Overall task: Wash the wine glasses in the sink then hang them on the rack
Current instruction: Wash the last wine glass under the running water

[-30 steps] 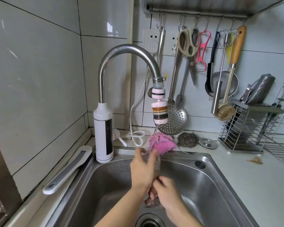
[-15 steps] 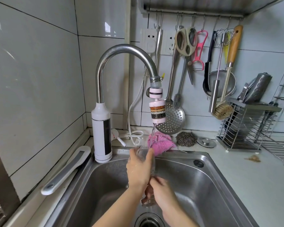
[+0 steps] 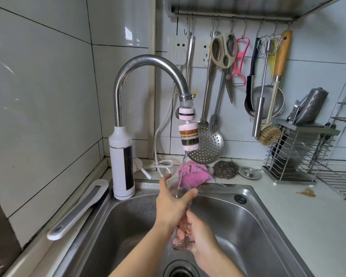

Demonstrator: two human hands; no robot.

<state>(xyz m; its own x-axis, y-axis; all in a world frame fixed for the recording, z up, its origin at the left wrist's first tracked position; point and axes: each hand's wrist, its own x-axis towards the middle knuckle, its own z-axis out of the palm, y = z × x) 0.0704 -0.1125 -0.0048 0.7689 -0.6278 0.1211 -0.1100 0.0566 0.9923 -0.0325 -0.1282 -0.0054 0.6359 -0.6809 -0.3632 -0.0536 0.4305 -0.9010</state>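
**Glass rinsed under running tap, both hands on it**

A clear stemmed wine glass (image 3: 179,190) is held above the basin of the stainless steel sink (image 3: 252,216), mouth upward, directly beneath the tap. The left hand (image 3: 173,203) wraps round the bowl, thumb on one side and fingers curled round the other. The right hand (image 3: 201,237) sits lower and closes round the stem and foot, whose round base shows just below its fingers. The two hands are close together, the left above the right.

A thin stream of water (image 3: 183,166) falls from the pink and white bead-filled filter (image 3: 188,139) on the end of the curved chrome faucet (image 3: 148,61) and runs into the glass's open mouth. The faucet rises from a white cylindrical base (image 3: 121,164) at the sink's back left corner. The round drain (image 3: 181,270) lies below the hands.

Behind the sink, on the white counter, lie a crumpled pink cloth (image 3: 195,172), a grey steel wool scourer (image 3: 225,169) and a small round metal lid (image 3: 250,173). A steel slotted spoon (image 3: 210,147), beige-handled scissors (image 3: 224,49) and a wooden-handled bristle brush (image 3: 270,134) hang from a hook rail (image 3: 228,17) on the tiled wall. A wire metal rack (image 3: 300,152) stands on the counter to the right.
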